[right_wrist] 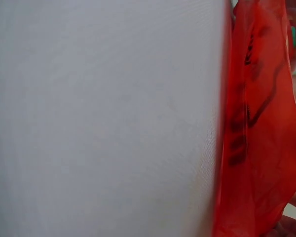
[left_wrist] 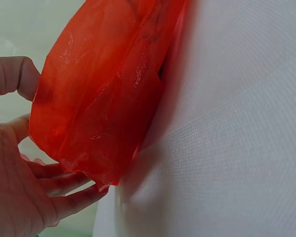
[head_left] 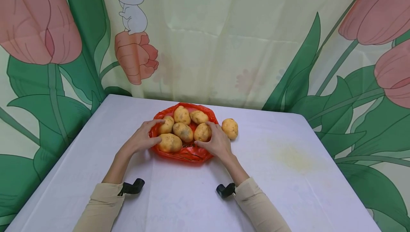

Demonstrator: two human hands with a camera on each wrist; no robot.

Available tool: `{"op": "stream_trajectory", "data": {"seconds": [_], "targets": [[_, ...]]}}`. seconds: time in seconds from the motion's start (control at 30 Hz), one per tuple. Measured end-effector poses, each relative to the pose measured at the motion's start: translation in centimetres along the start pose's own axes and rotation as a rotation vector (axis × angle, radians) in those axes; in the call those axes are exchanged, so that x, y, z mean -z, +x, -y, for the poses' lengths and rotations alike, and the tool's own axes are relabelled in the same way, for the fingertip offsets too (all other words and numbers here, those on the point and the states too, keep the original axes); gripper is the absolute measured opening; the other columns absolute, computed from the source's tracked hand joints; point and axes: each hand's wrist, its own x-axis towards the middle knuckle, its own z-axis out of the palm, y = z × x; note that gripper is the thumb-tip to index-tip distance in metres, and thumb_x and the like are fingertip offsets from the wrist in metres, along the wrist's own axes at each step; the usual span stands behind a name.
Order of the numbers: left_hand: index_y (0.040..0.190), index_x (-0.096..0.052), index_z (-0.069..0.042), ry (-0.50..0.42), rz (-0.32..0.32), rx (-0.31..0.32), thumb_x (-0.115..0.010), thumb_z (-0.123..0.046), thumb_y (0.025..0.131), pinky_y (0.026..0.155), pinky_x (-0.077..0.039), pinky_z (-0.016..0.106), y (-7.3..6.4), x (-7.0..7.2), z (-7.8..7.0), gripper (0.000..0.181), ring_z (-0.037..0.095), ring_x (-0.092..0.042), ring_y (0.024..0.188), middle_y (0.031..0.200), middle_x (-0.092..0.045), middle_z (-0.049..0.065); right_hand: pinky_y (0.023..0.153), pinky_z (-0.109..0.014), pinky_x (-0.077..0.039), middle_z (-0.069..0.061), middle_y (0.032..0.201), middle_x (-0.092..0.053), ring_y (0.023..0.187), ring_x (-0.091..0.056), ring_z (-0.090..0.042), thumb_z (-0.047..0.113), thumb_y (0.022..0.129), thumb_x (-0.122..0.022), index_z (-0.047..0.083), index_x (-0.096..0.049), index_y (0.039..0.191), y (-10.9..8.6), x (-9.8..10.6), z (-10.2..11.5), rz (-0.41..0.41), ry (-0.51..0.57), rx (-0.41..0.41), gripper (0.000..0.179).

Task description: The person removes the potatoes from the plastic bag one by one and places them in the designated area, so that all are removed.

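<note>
Several potatoes (head_left: 183, 132) lie in a red plastic bag (head_left: 192, 158) on the table, its mouth spread wide. At the bag's left rim is my left hand (head_left: 140, 139), fingers spread apart. Its fingertips touch a potato (head_left: 167, 124) and its thumb reaches a larger one (head_left: 170, 143). In the left wrist view the red bag (left_wrist: 98, 98) partly hides those fingertips. On the other side my right hand (head_left: 219, 142) curls its fingers and thumb around a potato (head_left: 201, 132) inside the bag. The right wrist view shows mostly the bag's outer side (right_wrist: 266, 128), with dark print.
One more potato (head_left: 230, 128) lies outside the bag, just right of my right hand. A white cloth covers the table (head_left: 272, 189), with a faint yellowish stain (head_left: 294, 157) at right. Behind it hangs a curtain (head_left: 224, 47) printed with tulips and a rabbit.
</note>
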Motion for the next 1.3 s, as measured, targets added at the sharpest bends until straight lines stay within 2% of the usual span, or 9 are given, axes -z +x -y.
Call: {"op": "stream_trajectory", "data": {"seconds": [0.33,0.6,0.7,0.77,0.87,0.93,1.03,1.17,1.3], "targets": [[0.153,-0.042,-0.015,0.000,0.002,-0.008,-0.063,-0.018,0.089,0.113,-0.025,0.074,-0.1,0.1,0.0,0.068,0.045,-0.029,0.143,0.155,-0.032,0.026,0.100,-0.050,-0.051,-0.010,0.136,-0.059,0.120,-0.060,-0.030,0.043,0.078,-0.087,0.011,-0.050,0.147,-1.0,0.6,0.6,-0.046,0.043,0.058,0.084],[0.153,-0.043,-0.014,-0.005,0.001,-0.013,-0.063,-0.018,0.089,0.113,-0.025,0.074,0.0,0.1,0.1,0.067,0.045,-0.027,0.144,0.155,-0.032,0.026,0.103,-0.048,-0.050,-0.008,0.143,-0.056,0.129,-0.055,-0.026,0.044,0.079,-0.086,0.013,-0.049,0.148,-2.0,1.4,1.1,-0.043,0.061,0.111,0.084],[0.153,-0.042,-0.014,-0.007,0.002,-0.010,-0.063,-0.018,0.089,0.113,-0.024,0.074,0.0,0.1,0.2,0.068,0.046,-0.027,0.145,0.156,-0.032,0.026,0.096,-0.044,-0.053,-0.007,0.141,-0.056,0.123,-0.056,-0.023,0.044,0.078,-0.086,0.015,-0.050,0.148,-2.5,1.6,1.2,-0.043,0.057,0.126,0.084],[0.154,-0.042,-0.014,-0.007,0.007,-0.005,-0.063,-0.019,0.089,0.113,-0.025,0.074,0.0,0.1,0.2,0.068,0.046,-0.027,0.145,0.156,-0.031,0.026,0.086,-0.040,-0.054,-0.007,0.139,-0.057,0.110,-0.059,-0.024,0.043,0.078,-0.087,0.016,-0.050,0.147,-2.8,1.8,1.2,-0.048,0.065,0.138,0.083],[0.154,-0.041,-0.015,-0.006,0.013,0.004,-0.063,-0.019,0.089,0.112,-0.026,0.074,0.0,0.1,0.1,0.069,0.047,-0.027,0.144,0.156,-0.030,0.027,0.073,-0.035,-0.051,-0.005,0.135,-0.058,0.093,-0.060,-0.026,0.042,0.078,-0.087,0.017,-0.051,0.147,-3.4,2.0,1.2,-0.051,0.082,0.152,0.082],[0.154,-0.041,-0.015,-0.007,0.017,0.008,-0.063,-0.020,0.090,0.112,-0.026,0.074,0.0,0.2,0.1,0.069,0.047,-0.028,0.144,0.156,-0.030,0.027,0.070,-0.034,-0.049,-0.004,0.134,-0.058,0.087,-0.061,-0.028,0.041,0.078,-0.087,0.018,-0.051,0.147,-3.8,2.2,1.2,-0.053,0.093,0.154,0.082],[0.154,-0.040,-0.015,-0.012,0.019,0.009,-0.063,-0.019,0.090,0.112,-0.026,0.074,0.0,0.2,0.1,0.069,0.047,-0.027,0.144,0.156,-0.030,0.027,0.073,-0.036,-0.050,-0.004,0.135,-0.058,0.090,-0.060,-0.026,0.041,0.077,-0.088,0.019,-0.052,0.146,-4.4,2.6,1.1,-0.057,0.091,0.153,0.081],[0.154,-0.041,-0.014,-0.014,0.015,0.003,-0.063,-0.018,0.089,0.113,-0.025,0.075,0.0,0.2,0.2,0.068,0.047,-0.026,0.144,0.156,-0.029,0.027,0.082,-0.043,-0.054,-0.004,0.139,-0.058,0.106,-0.061,-0.022,0.041,0.076,-0.088,0.020,-0.052,0.146,-4.9,3.0,0.9,-0.068,0.073,0.158,0.081],[0.153,-0.042,-0.015,-0.007,0.008,-0.002,-0.063,-0.018,0.089,0.112,-0.025,0.075,0.0,0.2,0.2,0.068,0.048,-0.028,0.144,0.155,-0.031,0.028,0.076,-0.039,-0.054,-0.003,0.138,-0.058,0.100,-0.062,-0.022,0.038,0.076,-0.090,0.019,-0.052,0.146,-5.2,3.4,0.4,-0.072,0.079,0.179,0.081]]}}
